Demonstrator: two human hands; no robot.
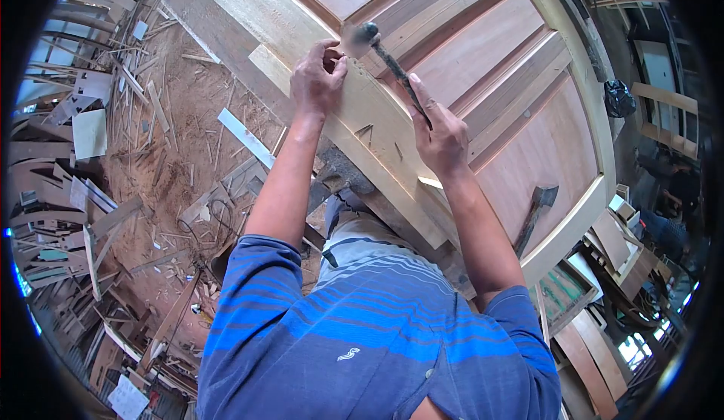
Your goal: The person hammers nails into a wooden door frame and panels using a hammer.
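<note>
My right hand (440, 132) is closed around the dark handle of a hammer (392, 65), whose head is raised just right of my left fingertips. My left hand (318, 81) rests by the edge of a wooden panelled door (504, 50), thumb and fingers curled into a pinch. Whatever sits between those fingertips is too small and blurred to make out. Between my forearms, a few loose nails (365, 130) lie on the pale wooden rail (377, 156). A second hammer or hatchet (537, 213) lies on the door, to the right of my right forearm.
Wood offcuts (113, 231) and sawdust (181, 92) cover the floor to the left. A black plastic bag (618, 99) hangs past the door's far right edge. Stacked boards (596, 356) stand at lower right. Another person (675, 194) is dimly visible at far right.
</note>
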